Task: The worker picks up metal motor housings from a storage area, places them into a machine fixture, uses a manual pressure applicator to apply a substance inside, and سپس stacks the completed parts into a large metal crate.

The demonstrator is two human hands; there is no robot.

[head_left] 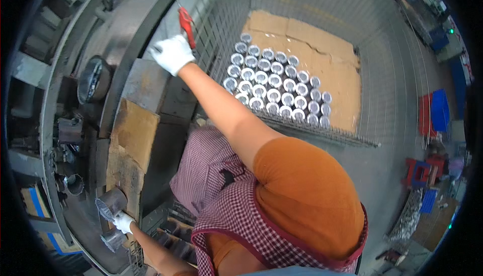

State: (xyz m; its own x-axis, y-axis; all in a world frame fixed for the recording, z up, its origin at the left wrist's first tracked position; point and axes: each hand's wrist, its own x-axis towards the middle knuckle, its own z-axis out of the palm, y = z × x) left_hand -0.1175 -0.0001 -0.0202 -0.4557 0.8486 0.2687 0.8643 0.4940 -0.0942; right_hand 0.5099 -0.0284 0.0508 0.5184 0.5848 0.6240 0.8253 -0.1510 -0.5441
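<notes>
Metal cylinder (112,202) lies beside the left hand (124,222) near cardboard's (125,176) edge.

I see 1 blue bin (440,110) just beside 1 red bin (425,115) near my right edge. Below them, at lower right, are a silvery pile (405,221), a small blue tray (428,200) and a brown table (438,221). I make out 2 green lights (451,31) near the right rim, 1 high, 1 low. Grey floor (385,175) fills right of centre.
</notes>
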